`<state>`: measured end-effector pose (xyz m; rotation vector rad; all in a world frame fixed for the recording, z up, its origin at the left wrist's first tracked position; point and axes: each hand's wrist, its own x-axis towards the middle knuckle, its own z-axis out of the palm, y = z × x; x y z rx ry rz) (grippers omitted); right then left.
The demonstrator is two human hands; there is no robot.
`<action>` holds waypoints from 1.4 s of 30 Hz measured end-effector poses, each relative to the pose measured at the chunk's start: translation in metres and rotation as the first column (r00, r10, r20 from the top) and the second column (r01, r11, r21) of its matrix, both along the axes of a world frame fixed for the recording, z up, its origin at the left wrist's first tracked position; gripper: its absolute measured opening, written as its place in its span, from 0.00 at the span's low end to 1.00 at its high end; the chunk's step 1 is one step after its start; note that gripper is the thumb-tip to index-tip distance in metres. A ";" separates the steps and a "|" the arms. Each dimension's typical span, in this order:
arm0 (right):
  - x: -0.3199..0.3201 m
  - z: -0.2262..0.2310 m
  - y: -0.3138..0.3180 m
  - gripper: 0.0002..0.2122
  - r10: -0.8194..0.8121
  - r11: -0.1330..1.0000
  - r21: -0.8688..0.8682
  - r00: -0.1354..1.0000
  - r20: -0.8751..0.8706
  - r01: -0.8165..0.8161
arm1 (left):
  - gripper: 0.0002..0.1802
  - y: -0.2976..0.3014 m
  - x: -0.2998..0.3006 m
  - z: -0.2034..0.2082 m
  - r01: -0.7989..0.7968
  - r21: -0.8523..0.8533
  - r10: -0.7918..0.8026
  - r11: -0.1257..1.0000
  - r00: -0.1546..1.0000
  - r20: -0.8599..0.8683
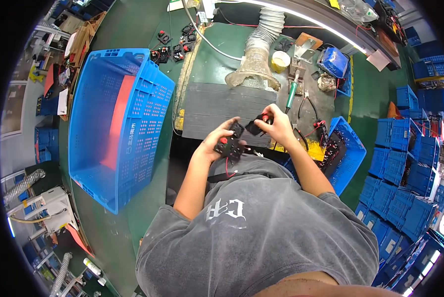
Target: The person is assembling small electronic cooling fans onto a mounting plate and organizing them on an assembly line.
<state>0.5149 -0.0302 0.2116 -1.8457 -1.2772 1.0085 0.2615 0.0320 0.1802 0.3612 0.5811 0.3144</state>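
Over the near edge of the dark grey worktop [222, 106], my left hand [212, 144] is closed around a black plastic part with a red piece on it [230, 143]. A thin red wire hangs below that part. My right hand [280, 127], just to the right, pinches a second, smaller black part [254, 127]; something red shows at its fingertips. The two black parts are close together, and whether they touch I cannot tell. Right of my right hand, a black part with red wires [321, 131] lies by the bench edge.
A funnel-shaped hood [253, 69] on a ribbed duct stands beyond my hands. Beside it are a green-handled tool [292, 93] and a yellow-white tub [280, 62]. A big blue crate [150, 109] sits left; a blue bin of black parts [353, 156] is right. Several black-red parts [165, 53] lie at far left.
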 end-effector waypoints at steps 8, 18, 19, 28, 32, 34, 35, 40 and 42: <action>0.019 -0.056 0.021 0.12 -0.360 0.911 -0.384 0.744 -0.563 0.151 | 0.24 0.045 -0.030 -0.072 -0.381 -0.107 0.362 0.918 0.918 -0.161; 0.008 -0.134 0.062 0.11 -0.649 0.754 -0.594 0.178 -0.740 0.280 | 0.15 0.081 -0.030 -0.085 -0.407 -0.198 0.368 0.892 0.907 -0.206; 0.007 -0.146 0.060 0.12 -0.695 0.698 -0.653 0.059 -0.717 0.294 | 0.16 0.082 -0.029 -0.087 -0.391 -0.210 0.357 0.896 0.917 -0.179; -0.016 -0.150 0.047 0.20 -0.592 0.755 -0.590 -0.089 -0.801 0.285 | 0.21 0.093 -0.026 -0.099 -0.274 -0.224 0.235 0.935 0.954 -0.183; -0.019 -0.123 0.039 0.28 -0.623 0.762 -0.602 0.522 -0.583 0.238 | 0.25 0.098 -0.020 -0.098 -0.213 -0.139 0.180 0.967 0.959 -0.219; -0.016 -0.115 0.031 0.27 -0.589 0.768 -0.589 0.639 -0.495 0.251 | 0.27 0.102 -0.016 -0.106 -0.178 -0.125 0.148 0.976 0.964 -0.219; -0.013 -0.113 0.025 0.27 -0.536 0.781 -0.570 0.744 -0.398 0.258 | 0.30 0.104 -0.013 -0.103 -0.147 -0.102 0.122 0.984 0.969 -0.216; -0.019 -0.096 0.014 0.18 -0.342 0.850 -0.523 0.825 -0.450 0.066 | 0.35 0.097 -0.003 -0.104 -0.083 -0.156 0.076 0.984 0.996 -0.050; -0.033 -0.087 0.015 0.20 -0.310 0.882 -0.468 0.813 -0.493 0.053 | 0.35 0.090 0.005 -0.095 -0.132 -0.191 0.133 0.973 0.991 -0.009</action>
